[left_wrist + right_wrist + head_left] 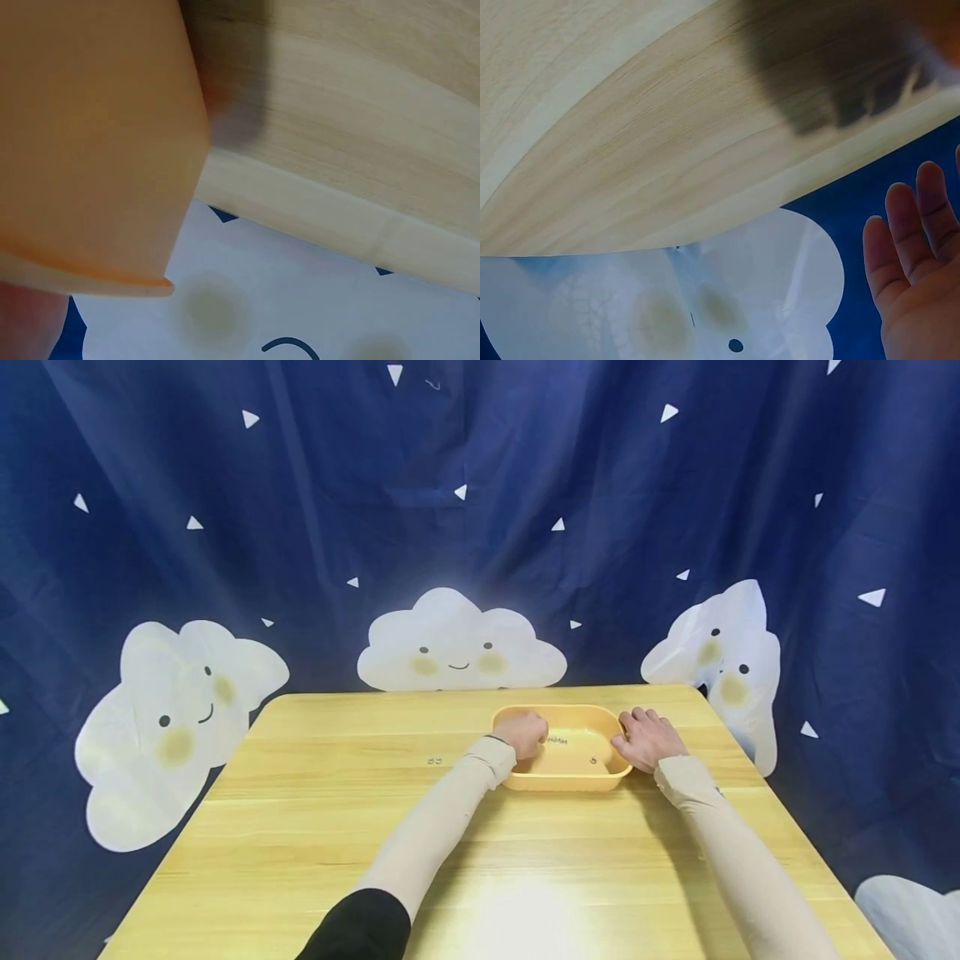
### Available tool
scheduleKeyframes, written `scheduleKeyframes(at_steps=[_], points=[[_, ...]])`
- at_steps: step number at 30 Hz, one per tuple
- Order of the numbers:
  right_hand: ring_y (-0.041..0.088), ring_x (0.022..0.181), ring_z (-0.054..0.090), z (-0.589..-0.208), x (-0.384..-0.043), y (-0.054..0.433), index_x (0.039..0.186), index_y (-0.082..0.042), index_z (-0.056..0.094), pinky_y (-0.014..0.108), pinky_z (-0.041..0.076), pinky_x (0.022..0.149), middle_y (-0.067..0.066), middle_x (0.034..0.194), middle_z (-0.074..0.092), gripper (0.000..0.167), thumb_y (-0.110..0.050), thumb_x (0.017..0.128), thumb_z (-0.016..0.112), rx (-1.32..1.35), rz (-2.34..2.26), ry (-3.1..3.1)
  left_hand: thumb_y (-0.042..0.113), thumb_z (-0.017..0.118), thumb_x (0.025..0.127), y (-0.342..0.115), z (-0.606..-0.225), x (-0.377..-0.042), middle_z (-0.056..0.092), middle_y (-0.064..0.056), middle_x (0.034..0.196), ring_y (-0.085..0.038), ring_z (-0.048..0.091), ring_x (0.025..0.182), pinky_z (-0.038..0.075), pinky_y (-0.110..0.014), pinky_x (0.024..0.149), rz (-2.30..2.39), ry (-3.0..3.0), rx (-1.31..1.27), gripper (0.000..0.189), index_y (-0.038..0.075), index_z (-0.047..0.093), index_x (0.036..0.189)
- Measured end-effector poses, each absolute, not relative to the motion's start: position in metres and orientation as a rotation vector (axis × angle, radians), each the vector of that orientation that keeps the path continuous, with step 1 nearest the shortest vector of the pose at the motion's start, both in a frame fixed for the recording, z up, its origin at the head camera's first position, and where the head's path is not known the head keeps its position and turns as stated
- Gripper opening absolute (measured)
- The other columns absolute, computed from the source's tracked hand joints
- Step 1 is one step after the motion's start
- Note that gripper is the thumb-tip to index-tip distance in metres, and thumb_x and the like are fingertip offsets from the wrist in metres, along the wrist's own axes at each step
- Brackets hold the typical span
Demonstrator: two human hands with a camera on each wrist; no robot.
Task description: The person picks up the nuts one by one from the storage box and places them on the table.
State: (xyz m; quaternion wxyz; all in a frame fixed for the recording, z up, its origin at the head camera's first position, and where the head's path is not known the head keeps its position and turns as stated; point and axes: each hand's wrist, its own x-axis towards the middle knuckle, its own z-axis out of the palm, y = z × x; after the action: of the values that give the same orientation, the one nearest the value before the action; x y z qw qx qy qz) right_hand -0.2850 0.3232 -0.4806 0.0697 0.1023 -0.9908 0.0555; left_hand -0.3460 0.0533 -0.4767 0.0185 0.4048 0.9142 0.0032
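A yellow-orange plastic basin point(573, 782) stands near the far side of the table, with rounded ends and a lip. My left hand point(525, 732) reaches over its left end, fingers bent down inside; the fingertips are hidden, so I cannot tell whether they pinch anything. The basin's outer wall point(97, 150) fills much of the left wrist view. Close to those fingers lies a short row of small metal pieces point(557, 741). Another small metal piece point(593, 761) is near the right end. My right hand point(647, 739) is at the right rim, thumb by the lip, fingers point(906, 225) extended.
Two small ring-like metal pieces point(435, 761) lie on the wooden table point(337, 827) left of the basin. Behind the table hangs a dark blue curtain point(510, 552) printed with clouds and triangles. The table's far edge runs just past the basin.
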Motion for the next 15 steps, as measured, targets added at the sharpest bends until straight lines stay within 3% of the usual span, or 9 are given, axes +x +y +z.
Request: scheduleKeyframes(at_steps=[3,10,15], points=[[0.046,0.109,0.058,-0.48,-0.2841,0.3226,0.12,-0.001,0.062,0.061,0.048,0.088,0.023,0.121,0.064,0.04,-0.029,0.095,0.05,0.308,0.168,-2.98,-0.009,0.059,0.083,0.054,-0.4769,-0.3443,0.016,0.006,0.057,-0.006,0.014,0.049,0.015,-0.018,0.045,0.056,2.818,1.211,0.051,0.02,0.024,0.06],[0.046,0.11,0.058,-0.4797,-0.2836,0.3223,0.12,0.0,0.062,0.061,0.048,0.089,0.023,0.121,0.063,0.042,-0.03,0.095,0.049,0.299,0.161,-2.983,0.001,0.068,0.091,0.0544,-0.4716,-0.3398,0.036,0.007,0.057,-0.006,0.035,0.05,0.031,-0.019,0.048,0.056,2.805,1.129,0.045,0.018,0.038,0.062],[0.046,0.109,0.058,-0.4785,-0.2836,0.3219,0.121,0.0,0.062,0.061,0.049,0.089,0.023,0.121,0.063,0.043,-0.031,0.095,0.048,0.308,0.152,-2.983,-0.001,0.065,0.089,0.0539,-0.4725,-0.3395,0.032,0.007,0.052,-0.006,0.03,0.047,0.027,-0.018,0.045,0.04,2.825,1.179,0.047,0.019,0.035,0.059]])
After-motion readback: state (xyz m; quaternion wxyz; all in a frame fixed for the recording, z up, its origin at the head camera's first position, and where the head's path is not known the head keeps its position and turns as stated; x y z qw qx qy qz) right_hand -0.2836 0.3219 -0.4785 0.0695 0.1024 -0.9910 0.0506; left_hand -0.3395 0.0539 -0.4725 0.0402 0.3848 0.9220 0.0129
